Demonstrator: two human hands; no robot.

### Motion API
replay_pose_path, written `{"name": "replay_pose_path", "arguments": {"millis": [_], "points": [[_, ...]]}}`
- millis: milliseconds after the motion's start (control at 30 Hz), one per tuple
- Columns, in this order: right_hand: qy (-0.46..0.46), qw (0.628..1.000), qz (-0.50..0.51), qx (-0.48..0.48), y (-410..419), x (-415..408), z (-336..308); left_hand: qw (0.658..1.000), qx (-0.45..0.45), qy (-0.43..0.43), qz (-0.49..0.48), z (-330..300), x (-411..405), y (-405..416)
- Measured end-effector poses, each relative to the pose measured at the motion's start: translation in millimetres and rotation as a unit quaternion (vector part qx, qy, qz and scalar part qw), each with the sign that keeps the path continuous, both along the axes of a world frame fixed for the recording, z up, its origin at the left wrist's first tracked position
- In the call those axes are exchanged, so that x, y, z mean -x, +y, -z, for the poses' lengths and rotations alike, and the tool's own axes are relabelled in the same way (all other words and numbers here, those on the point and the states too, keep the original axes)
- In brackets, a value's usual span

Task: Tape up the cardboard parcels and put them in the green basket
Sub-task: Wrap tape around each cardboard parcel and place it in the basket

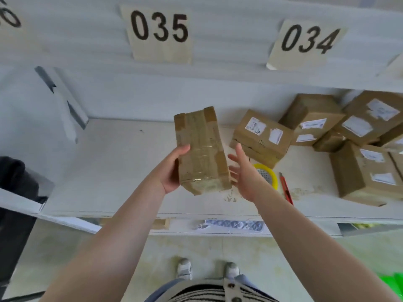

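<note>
One taped parcel (201, 149) is held above the shelf (109, 171) in the left hand (172, 173), the right hand (244, 173) spread beside it, while several parcels (327, 136) wait far right and the green basket (392, 284) sits near right.

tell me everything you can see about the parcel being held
The parcel is a small oblong brown cardboard box, wrapped in glossy clear tape with brown tape across its corners. It is tilted, lifted above the white shelf. The left hand grips its left side, thumb on top; the right hand is open beside it, not clearly touching.
</note>
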State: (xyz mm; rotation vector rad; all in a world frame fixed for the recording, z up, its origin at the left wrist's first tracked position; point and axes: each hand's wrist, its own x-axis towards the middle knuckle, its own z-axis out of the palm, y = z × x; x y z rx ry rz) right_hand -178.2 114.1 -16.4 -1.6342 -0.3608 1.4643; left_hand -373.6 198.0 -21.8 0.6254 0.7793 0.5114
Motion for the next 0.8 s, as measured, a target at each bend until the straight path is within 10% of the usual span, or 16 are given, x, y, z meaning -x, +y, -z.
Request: {"name": "replay_pose_path", "arguments": {"millis": [233, 500, 800], "points": [[0.164, 0.986, 0.003, -0.026, 3, -10, 23, 0.999, 0.044, -0.028, -0.009, 9, -5, 8], [-0.057, 0.998, 0.014, -0.023, 4, -12, 46, 0.969, -0.058, 0.239, -0.007, 26, -24, 5], [-0.182, 0.983, -0.026, 0.009, -14, 2, 75, 0.968, -0.015, 0.247, -0.029, 62, -47, -26]]}}
